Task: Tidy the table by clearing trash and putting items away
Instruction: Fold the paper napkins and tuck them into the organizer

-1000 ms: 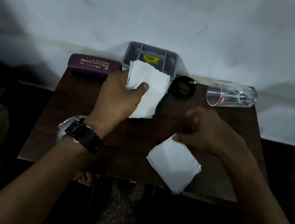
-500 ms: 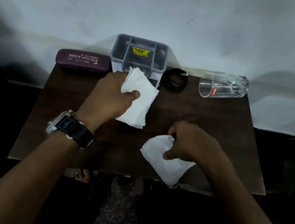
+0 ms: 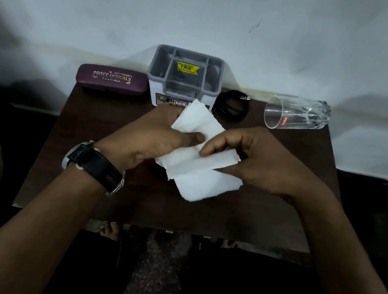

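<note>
Photographer: Both hands have come together over the middle of the table (image 3: 265,216) in the last half second. The right hand (image 3: 259,164) has brought the lower tissue (image 3: 205,185) up from the 6 o'clock edge to meet the upper tissue (image 3: 198,120).

Editor: Grips?

Photographer: The left hand (image 3: 150,139), with a wristwatch (image 3: 95,164) on the wrist, grips the upper tissue, thumb curled across it. The right hand pinches the lower tissue between thumb and fingers. The sheets overlap at table centre.

Editor: Behind them?

Photographer: A grey organiser (image 3: 184,77) at 12 o'clock, a maroon spectacle case (image 3: 112,79) at 11, a coiled black cable (image 3: 232,105) at 1, and a clear glass (image 3: 294,114) on its side at 2, mouth toward 9.
</note>
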A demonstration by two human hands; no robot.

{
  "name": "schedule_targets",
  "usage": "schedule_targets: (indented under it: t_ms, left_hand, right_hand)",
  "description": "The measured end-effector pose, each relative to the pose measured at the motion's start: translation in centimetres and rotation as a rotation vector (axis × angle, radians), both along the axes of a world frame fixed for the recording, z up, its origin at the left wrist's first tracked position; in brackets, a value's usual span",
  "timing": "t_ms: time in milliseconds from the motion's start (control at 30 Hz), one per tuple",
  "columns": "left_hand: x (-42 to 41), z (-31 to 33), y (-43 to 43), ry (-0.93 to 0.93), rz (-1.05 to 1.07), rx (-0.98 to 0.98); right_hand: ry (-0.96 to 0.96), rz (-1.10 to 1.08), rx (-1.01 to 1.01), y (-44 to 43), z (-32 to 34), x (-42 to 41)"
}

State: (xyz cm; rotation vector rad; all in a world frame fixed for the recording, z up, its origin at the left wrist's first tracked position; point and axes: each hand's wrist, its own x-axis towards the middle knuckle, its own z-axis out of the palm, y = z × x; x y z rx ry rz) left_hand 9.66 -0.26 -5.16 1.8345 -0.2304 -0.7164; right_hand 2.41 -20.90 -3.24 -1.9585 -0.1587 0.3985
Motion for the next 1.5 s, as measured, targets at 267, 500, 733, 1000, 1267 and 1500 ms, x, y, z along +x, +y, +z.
schedule_targets:
  t_ms: [267, 500, 733, 1000, 1267, 1500]
  left_hand:
    - [-0.4, 1.0, -0.5, 0.259, 0.058, -0.159]
    - [-0.5, 0.7, 0.2, 0.158, -0.181, -0.104]
    - [-0.8, 0.4, 0.1, 0.025, -0.386, -0.097]
    - [-1.0, -0.6, -0.1, -0.15, -0.343, 0.008]
    - [-0.7, -0.1, -0.2, -0.071, -0.298, 0.008]
    - [-0.8, 0.4, -0.7, 0.124, -0.172, -0.202]
  right_hand:
    - [-0.234, -0.223, -0.129, 0.3, -0.6, 1.1]
    - [-0.215, -0.201, -0.196, 0.2, -0.8, 1.1]
    - [-0.173, -0.146, -0.314, 0.6, -0.6, 1.0]
    - [-0.116, -0.127, -0.357, 0.8, -0.9, 0.9]
    - [-0.179, -0.352, -0.136, 0.1, -1.0, 1.6]
    - [-0.069, -0.407, -0.07, 0.1, -0.1, 1.9]
